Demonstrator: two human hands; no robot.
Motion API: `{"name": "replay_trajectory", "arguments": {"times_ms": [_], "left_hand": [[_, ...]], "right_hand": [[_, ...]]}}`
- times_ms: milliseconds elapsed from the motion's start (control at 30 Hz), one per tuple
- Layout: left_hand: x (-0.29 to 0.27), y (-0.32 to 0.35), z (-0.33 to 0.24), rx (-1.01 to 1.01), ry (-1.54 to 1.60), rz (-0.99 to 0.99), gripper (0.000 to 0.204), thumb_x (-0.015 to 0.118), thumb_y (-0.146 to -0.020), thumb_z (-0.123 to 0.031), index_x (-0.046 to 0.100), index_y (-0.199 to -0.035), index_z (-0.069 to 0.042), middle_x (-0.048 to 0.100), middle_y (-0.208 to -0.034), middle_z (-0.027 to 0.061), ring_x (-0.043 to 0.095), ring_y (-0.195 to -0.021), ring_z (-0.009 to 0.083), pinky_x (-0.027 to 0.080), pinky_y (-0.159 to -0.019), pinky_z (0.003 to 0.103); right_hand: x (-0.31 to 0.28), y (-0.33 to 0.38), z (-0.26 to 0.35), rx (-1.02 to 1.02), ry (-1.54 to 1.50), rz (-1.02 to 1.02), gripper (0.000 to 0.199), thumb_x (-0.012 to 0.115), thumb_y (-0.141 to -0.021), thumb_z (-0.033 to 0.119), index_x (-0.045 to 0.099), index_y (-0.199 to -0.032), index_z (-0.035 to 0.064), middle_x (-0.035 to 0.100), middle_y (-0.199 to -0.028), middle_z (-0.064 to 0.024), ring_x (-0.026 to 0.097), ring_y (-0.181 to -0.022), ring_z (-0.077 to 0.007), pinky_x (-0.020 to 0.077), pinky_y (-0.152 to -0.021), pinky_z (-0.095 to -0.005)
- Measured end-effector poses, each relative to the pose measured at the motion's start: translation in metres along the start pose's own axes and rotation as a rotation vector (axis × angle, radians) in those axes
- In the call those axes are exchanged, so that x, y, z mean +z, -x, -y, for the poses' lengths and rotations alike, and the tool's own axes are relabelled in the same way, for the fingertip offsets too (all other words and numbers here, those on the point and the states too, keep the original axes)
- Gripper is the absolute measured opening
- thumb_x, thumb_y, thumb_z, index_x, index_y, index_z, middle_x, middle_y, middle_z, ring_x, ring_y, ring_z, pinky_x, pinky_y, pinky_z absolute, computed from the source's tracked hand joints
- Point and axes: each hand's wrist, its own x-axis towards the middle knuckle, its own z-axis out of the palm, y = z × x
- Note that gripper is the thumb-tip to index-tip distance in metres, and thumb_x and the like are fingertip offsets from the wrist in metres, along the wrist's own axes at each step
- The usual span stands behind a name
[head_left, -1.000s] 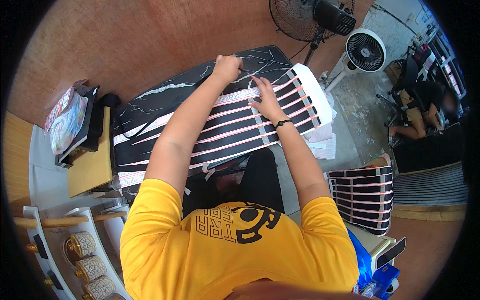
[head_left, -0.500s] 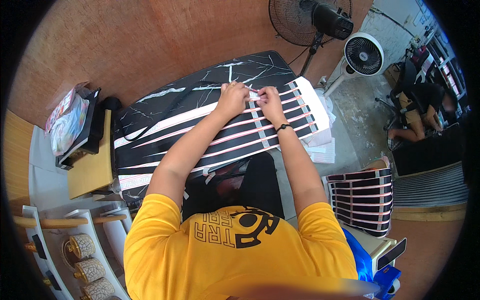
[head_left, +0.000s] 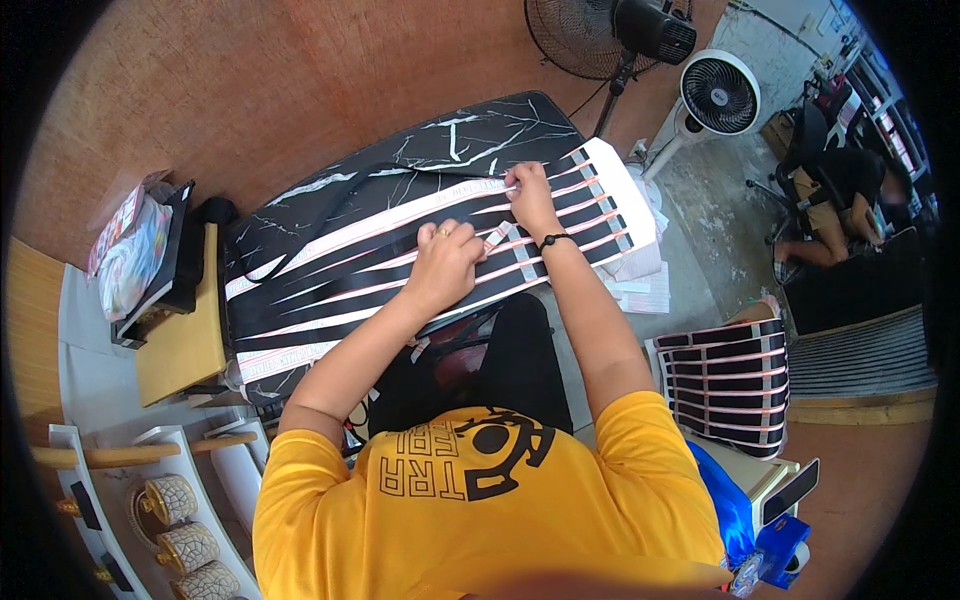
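A fan of long black strips [head_left: 400,290] separated by white paper bands with red lines lies across the black marble-patterned table. My left hand [head_left: 447,262] is over its middle, fingers curled in. A short pale strip [head_left: 497,237] sticks up beside these fingers; whether they grip it I cannot tell. At the far edge, my right hand [head_left: 528,195] pinches the end of a white paper band [head_left: 480,188]. Grey tape [head_left: 524,258] crosses the strips near my left hand, and another grey tape [head_left: 602,195] crosses them near the white right end.
A loose black strap [head_left: 330,205] curves over the table [head_left: 500,115]. Two fans [head_left: 720,92] stand beyond the right corner. More banded black strips [head_left: 725,390] hang at my right, near a phone [head_left: 790,492]. Someone in dark clothing [head_left: 845,190] sits at far right.
My hands have moved apart: the left came nearer and leftward, while the right stayed by the far edge. The pale strip now sticks up between them.
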Motion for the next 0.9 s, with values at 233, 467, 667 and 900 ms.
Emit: {"name": "replay_trajectory", "arguments": {"times_ms": [233,467,667,900], "left_hand": [[-0.025,0.047,-0.045,-0.021,0.066,0.061,0.005,0.07,-0.08,-0.011,0.065,-0.078,-0.01,0.057,-0.084,0.0036,0.057,-0.089,0.0247,0.036,-0.082,0.046],[-0.029,0.059,-0.07,-0.104,0.11,0.077,0.005,0.071,-0.079,-0.011,0.066,-0.078,-0.01,0.057,-0.083,0.0044,0.057,-0.088,0.0252,0.035,-0.082,0.045],[-0.049,0.099,-0.094,-0.063,0.221,0.119,0.007,0.074,-0.077,-0.009,0.067,-0.079,-0.009,0.056,-0.078,0.0034,0.056,-0.081,0.0242,0.032,-0.08,0.041],[-0.048,0.1,-0.088,-0.271,0.218,-0.056,0.006,0.072,-0.087,-0.014,0.069,-0.085,-0.009,0.061,-0.08,0.0042,0.056,-0.08,0.0252,0.034,-0.081,0.04]], "right_hand": [[0.0,0.007,0.005,-0.108,0.088,0.008,0.026,0.063,-0.075,-0.013,0.064,-0.093,0.0055,0.056,-0.113,-0.0165,0.056,-0.111,-0.0393,0.0461,-0.095,-0.0453],[0.0,0.011,0.011,-0.146,0.013,-0.012,0.027,0.062,-0.075,-0.014,0.064,-0.094,0.0042,0.056,-0.114,-0.0169,0.056,-0.111,-0.0394,0.047,-0.095,-0.0446],[0.001,0.007,0.003,-0.202,0.083,-0.044,0.027,0.065,-0.076,-0.014,0.065,-0.095,0.0052,0.054,-0.117,-0.0179,0.059,-0.106,-0.0377,0.0516,-0.089,-0.0414],[-0.042,0.005,0.026,-0.134,-0.494,-0.073,0.015,0.065,-0.086,-0.005,0.067,-0.101,-0.0006,0.063,-0.105,-0.0062,0.062,-0.094,-0.014,0.0528,-0.08,-0.0252]]}}
